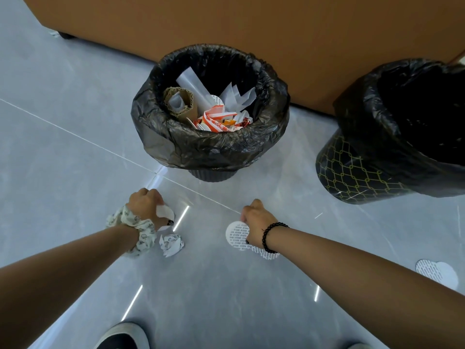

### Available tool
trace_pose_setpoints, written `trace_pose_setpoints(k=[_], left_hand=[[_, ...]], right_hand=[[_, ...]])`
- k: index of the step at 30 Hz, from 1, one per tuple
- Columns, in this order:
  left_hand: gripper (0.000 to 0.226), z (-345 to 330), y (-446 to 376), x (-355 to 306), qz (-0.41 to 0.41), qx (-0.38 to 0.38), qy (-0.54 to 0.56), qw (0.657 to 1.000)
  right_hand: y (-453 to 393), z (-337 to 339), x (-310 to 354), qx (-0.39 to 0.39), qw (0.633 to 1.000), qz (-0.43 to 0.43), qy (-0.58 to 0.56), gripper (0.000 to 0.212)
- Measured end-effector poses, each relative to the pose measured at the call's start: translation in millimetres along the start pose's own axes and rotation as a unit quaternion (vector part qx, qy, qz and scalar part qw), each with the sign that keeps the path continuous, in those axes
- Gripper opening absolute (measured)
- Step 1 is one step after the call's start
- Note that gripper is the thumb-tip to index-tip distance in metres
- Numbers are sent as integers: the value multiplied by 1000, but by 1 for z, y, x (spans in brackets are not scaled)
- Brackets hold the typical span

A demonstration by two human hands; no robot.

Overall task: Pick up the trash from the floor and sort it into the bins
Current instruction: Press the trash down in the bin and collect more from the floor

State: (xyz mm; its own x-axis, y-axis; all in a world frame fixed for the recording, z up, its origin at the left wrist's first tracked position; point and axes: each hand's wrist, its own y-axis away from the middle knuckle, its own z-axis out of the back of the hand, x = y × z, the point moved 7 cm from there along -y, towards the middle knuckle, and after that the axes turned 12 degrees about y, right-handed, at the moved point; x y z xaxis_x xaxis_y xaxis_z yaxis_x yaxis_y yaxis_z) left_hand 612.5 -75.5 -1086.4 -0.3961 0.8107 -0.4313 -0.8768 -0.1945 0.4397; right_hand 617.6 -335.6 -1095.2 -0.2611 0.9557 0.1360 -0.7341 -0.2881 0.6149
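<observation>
Spreading across the whole view, the grey tiled floor (pixel 75 147) carries two black-lined bins against a brown panel (pixel 276 34): the far centre bin (pixel 176 144) holds cardboard and paper scraps, the right bin (pixel 352 177) looks dark inside. Nearer, the left hand (pixel 144 206) curls its fingers round a white scrap (pixel 164 211), with a crumpled paper ball (pixel 171 245) just beside its wrist. The right hand (pixel 256 220) pinches a round printed lid (pixel 236 235) on the floor. Another lid (pixel 436 273) lies near right.

Glossy, smooth grey tile on the floor (pixel 75 152). Crinkled, shiny black plastic liners in both bins (pixel 211 147). Crumpled paper ball (pixel 171 245); patterned cloth scrunchie (pixel 141 230); corrugated cardboard roll (pixel 178 102).
</observation>
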Motion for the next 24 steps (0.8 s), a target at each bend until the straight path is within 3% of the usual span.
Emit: trace_pose_setpoints(k=[2,6,12,16,20,24], left_hand=[[26,4,12,-14,-26,15,68,997],[23,37,45,-70,-127,-21,232,964],[16,115,80,-154,-227,-111,455,854],[16,137,53,-172,-218,-189,404,868],[40,141,30,-174,-186,-212,350,893],[41,133,50,-171,-254,-229,317,885]], right_hand=[[2,-1,2,0,999,22,23,42],[9,-2,0,-1,999,32,14,37],[16,-4,0,4,999,39,26,38],[21,-5,0,-6,999,43,31,37],[26,-6,2,-10,999,50,13,37],[32,-1,1,-16,994,56,-91,27]])
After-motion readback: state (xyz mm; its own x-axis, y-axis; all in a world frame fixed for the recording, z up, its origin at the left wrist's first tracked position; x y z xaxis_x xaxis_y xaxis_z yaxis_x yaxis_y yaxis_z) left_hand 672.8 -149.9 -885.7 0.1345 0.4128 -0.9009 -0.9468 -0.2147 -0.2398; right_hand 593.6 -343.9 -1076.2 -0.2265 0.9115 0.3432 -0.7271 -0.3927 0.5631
